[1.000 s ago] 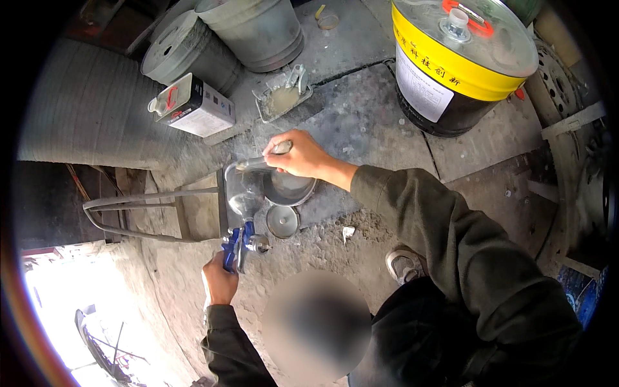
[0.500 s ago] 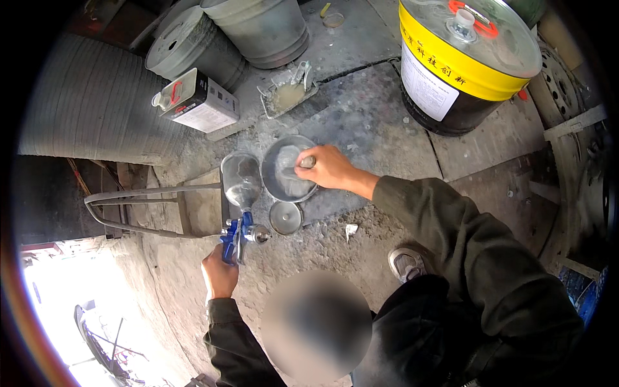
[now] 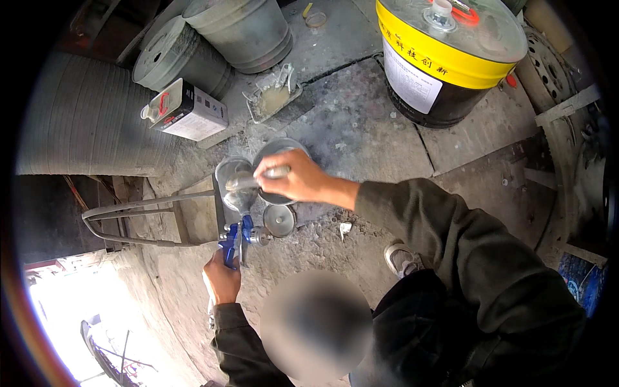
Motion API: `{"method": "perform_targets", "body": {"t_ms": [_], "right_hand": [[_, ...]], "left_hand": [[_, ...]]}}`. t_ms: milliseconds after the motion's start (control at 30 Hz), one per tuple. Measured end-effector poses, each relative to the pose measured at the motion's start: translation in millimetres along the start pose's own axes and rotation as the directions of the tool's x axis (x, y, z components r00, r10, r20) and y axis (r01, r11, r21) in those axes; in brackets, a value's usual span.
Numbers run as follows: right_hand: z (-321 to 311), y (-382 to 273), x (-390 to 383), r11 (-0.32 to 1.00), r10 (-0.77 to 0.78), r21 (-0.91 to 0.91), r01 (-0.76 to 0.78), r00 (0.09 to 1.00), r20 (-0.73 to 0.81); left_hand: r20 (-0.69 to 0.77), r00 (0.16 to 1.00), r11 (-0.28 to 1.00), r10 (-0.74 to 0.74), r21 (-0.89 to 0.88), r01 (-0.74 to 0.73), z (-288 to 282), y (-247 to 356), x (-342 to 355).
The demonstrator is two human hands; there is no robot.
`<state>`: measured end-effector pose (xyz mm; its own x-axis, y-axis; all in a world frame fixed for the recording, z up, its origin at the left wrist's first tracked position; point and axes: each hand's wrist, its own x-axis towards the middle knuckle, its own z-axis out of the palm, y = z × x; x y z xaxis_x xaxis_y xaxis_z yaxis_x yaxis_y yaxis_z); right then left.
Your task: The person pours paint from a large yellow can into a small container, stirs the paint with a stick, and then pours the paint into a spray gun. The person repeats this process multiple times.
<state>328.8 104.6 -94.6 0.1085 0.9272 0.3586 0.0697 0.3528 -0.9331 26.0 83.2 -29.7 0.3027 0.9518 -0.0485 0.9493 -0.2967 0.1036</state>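
Note:
My left hand [image 3: 222,280] is closed round the blue grip of a spray gun [image 3: 230,242]. The gun's grey, open cup [image 3: 224,169] tilts away from me. In my right hand [image 3: 298,177] is a brush [image 3: 242,182], blurred by motion, its head over or in the cup's mouth; which of the two I cannot tell. Beneath that hand sits a round metal pan [image 3: 278,146], partly hidden. A small round lid [image 3: 279,221] lies on the ground beside the gun's nozzle.
Metal buckets [image 3: 248,39] and a rectangular can [image 3: 187,109] stand at the far left, near a messy tray [image 3: 274,100]. At the far right is a large yellow-and-black drum [image 3: 445,68]. A bent metal frame [image 3: 138,205] lies left of the gun.
My right hand has moved left with the brush, from the pan to the spray gun's cup. The left hand still holds the gun in nearly the same place. The view has shifted slightly.

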Motion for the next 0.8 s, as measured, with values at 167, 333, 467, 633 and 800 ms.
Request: {"method": "perform_targets", "body": {"t_ms": [167, 333, 467, 633, 800], "right_hand": [[1, -10, 18, 0.997, -0.025, 0.077, 0.023, 0.999, 0.027], [-16, 44, 7, 0.952, 0.213, -0.22, -0.21, 0.977, -0.012], [-17, 67, -19, 0.897, 0.219, -0.414, -0.155, 0.969, 0.113], [-16, 14, -3, 0.931, 0.333, 0.133, -0.34, 0.94, 0.076], [-14, -4, 25, 0.698, 0.413, 0.57, -0.434, 0.894, 0.176]], "left_hand": [[0.006, 0.999, 0.996, 0.038, 0.084, -0.039, -8, -3, -7], [0.002, 1.0, 0.993, -0.006, -0.118, 0.007, -12, -2, -5], [0.021, 1.0, 0.978, -0.015, -0.208, 0.019, -13, -2, -5], [0.123, 0.987, 0.969, -0.101, -0.213, 0.126, -16, -10, 0], [0.128, 0.987, 0.951, -0.095, -0.28, 0.128, -21, 0, 2]]}}
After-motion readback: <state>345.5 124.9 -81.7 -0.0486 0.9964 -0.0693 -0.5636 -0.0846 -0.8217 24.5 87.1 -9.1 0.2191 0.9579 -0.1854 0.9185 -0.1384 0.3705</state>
